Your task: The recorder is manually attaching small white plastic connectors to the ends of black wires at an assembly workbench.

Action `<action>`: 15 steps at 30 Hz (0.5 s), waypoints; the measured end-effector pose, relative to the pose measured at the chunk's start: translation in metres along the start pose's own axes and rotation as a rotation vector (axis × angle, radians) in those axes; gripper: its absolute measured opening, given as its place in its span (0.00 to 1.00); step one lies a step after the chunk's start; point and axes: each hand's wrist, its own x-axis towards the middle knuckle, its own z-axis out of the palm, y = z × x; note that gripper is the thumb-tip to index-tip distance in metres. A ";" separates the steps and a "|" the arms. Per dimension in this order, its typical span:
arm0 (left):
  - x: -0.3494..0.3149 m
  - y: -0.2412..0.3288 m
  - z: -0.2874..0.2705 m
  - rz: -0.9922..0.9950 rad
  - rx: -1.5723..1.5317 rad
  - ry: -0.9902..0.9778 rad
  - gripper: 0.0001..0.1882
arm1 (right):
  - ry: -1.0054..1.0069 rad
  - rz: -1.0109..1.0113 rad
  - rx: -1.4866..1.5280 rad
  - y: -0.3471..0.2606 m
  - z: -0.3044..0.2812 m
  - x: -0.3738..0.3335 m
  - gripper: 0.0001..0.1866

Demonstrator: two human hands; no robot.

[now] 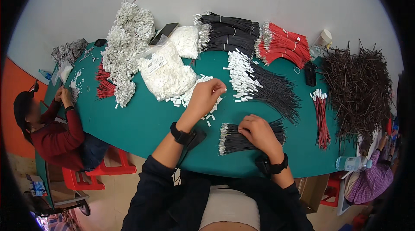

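The person's dark sleeves and pale shirt front fill the lower edge, both forearms reaching up onto the green table (147,123). From there the large heaps sit at the far side and ends, out of the working space: a tangle of dark brown wires (359,84) at the right end, white-tipped bundles (127,41) piled at the left, black wire bundles (229,32) and red wire bundles (283,45) against the far edge. A clear bag of white connectors (166,73) lies within reach of the left hand (205,97), with loose white connectors (186,99) spilled just beside it, probably so pieces can be picked singly. A fan of finished black wires with white ends (259,82) lies to the right of that hand

The left hand's fingertips are pinched together over the loose connectors; whether a piece is between them is too small to tell. The right hand (257,131) rests curled on a small bundle of black wires (235,138) directly in front of the body, fingers bent down into the strands, seemingly pressing or picking at them rather than closed round them

A person in red sits at the left end, another in a purple plaid sleeve is cut off at the right. A water bottle (352,163) lies at the near right edge
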 end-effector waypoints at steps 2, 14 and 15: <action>-0.011 -0.003 0.000 -0.004 -0.269 -0.014 0.05 | 0.021 -0.022 0.054 -0.003 0.000 0.001 0.04; -0.056 0.036 -0.003 0.001 -0.585 -0.088 0.13 | 0.487 0.197 0.503 -0.047 -0.029 0.002 0.05; -0.058 0.037 -0.002 0.034 -0.528 -0.077 0.12 | 0.486 0.199 0.504 -0.049 -0.031 0.004 0.05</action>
